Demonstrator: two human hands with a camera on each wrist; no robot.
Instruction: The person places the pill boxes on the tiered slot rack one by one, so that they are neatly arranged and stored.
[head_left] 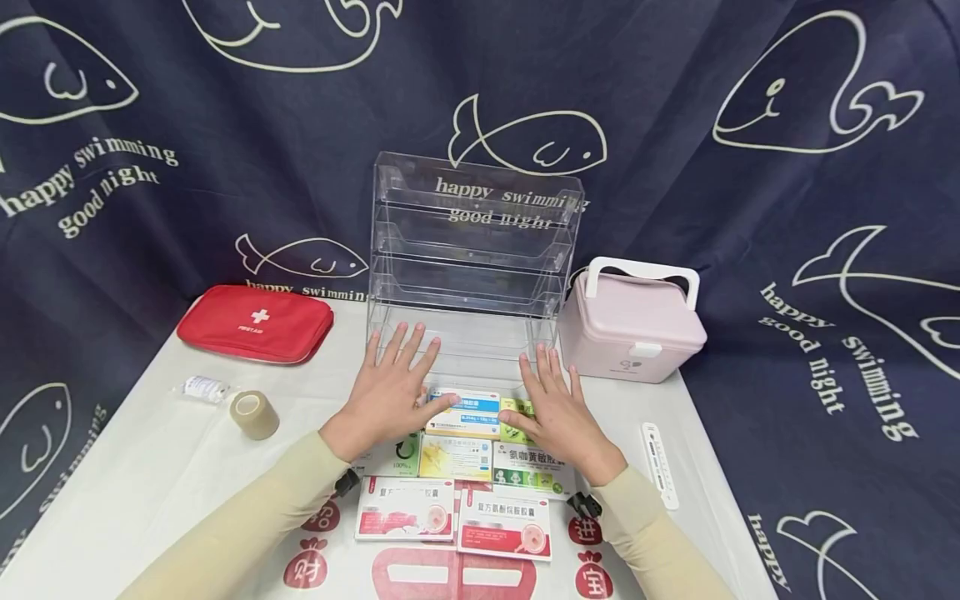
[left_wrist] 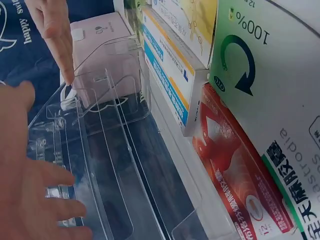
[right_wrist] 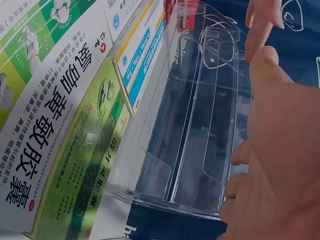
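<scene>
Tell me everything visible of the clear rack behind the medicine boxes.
The clear rack looks like hard plastic, with several stacked tiers whose front lips dip centrally. It stands upright on the white-covered table before the navy curtain, whose print shows through. The pink case stands beside it, on the right. The left hand and right hand overlap its lower front in the head view; contact is unclear.

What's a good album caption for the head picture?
Two beige-sleeved arms flank medicine boxes in front of a clear tiered rack.

On a white-covered table (head_left: 150, 467) are set multicoloured cardboard boxes (head_left: 504, 528), a clear plastic rack (head_left: 472, 250), red fabric pouch (head_left: 225, 321) and pink lidded case (head_left: 641, 329).
</scene>
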